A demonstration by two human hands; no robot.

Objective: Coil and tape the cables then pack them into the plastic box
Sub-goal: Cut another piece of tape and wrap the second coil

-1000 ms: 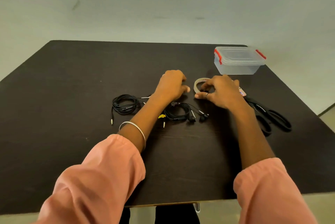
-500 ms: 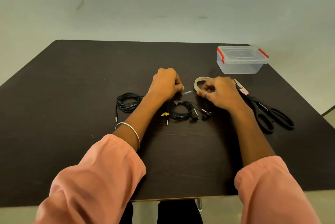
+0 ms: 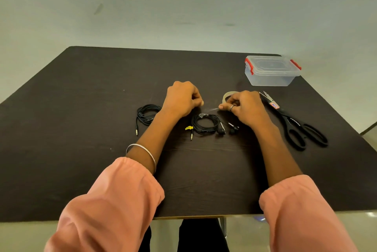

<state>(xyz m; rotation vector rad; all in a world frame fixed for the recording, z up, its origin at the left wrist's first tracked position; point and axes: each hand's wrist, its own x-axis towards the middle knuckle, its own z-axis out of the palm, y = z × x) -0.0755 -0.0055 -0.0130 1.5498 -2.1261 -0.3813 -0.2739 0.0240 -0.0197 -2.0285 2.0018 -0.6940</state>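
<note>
Two coiled black cables lie on the dark table (image 3: 81,109): one coil (image 3: 145,116) at the left, and a black earphone coil (image 3: 205,124) with a yellow tag in the middle. My right hand (image 3: 243,107) holds a roll of clear tape (image 3: 227,95). My left hand (image 3: 182,99) pinches the free end of the tape strip (image 3: 211,108), which stretches between both hands just above the earphone coil. The clear plastic box (image 3: 271,71) with red clips stands closed at the far right.
Black scissors (image 3: 299,127) lie to the right of my right hand, blades pointing towards the tape roll. A pale wall rises behind the table. The table's near edge runs under my pink sleeves.
My left hand has drawn away from the roll to the left, and a strip of clear tape now spans the gap between my hands. My right hand has stayed on the roll.
</note>
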